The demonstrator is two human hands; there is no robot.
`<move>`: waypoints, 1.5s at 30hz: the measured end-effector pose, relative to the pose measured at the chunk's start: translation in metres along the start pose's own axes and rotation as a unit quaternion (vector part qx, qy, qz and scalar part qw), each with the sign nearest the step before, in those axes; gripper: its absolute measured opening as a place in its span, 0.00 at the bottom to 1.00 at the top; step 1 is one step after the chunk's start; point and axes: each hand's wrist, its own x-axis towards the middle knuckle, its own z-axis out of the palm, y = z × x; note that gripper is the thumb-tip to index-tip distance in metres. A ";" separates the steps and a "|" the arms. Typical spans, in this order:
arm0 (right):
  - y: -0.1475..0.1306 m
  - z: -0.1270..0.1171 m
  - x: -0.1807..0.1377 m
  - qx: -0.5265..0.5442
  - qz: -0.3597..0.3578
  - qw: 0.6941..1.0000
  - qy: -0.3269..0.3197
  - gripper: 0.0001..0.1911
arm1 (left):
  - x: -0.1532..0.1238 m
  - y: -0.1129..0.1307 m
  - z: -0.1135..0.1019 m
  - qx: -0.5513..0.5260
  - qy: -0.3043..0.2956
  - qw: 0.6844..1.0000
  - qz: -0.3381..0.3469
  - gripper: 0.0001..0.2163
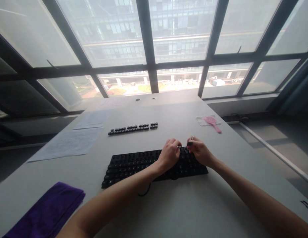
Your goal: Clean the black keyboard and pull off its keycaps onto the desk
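A black keyboard (136, 167) lies on the white table in front of me, with bare spots along its far row where keycaps are off. My left hand (168, 153) is closed in a pinch over the keyboard's far edge; a small shiny bit shows at its fingertips, too small to name. Just right of it, my right hand (200, 151) pinches a small black keycap (190, 144) above the keyboard's far right part. Thin metallic wire or a ring shows by those fingers. Beyond the keyboard, loose black keycaps (130, 130) are lined up in two rows.
A folded purple cloth (48, 211) lies at the near left. Paper sheets (69, 142) spread along the left side. A pink hairbrush (212, 123) rests on a clear plastic bag near the right edge. Large windows (178, 33) stand behind the table (173, 112).
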 end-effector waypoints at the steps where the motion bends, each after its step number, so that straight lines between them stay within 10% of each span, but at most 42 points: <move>1: 0.000 -0.001 -0.001 -0.009 -0.006 1.000 -0.009 0.13 | 0.000 -0.001 0.000 -0.003 0.003 1.000 -0.001 0.10; 13: 0.010 0.007 -0.015 -0.078 -0.010 0.996 0.040 0.12 | 0.015 0.017 0.000 0.010 -0.098 0.995 0.035 0.03; 36: 0.003 0.006 -0.020 -0.015 0.002 0.991 0.131 0.11 | 0.006 0.017 0.008 -0.125 0.026 0.989 0.072 0.06; 45: 0.008 0.006 -0.019 -0.021 0.089 0.982 0.168 0.14 | 0.002 0.018 0.007 -0.074 -0.019 0.992 0.103 0.11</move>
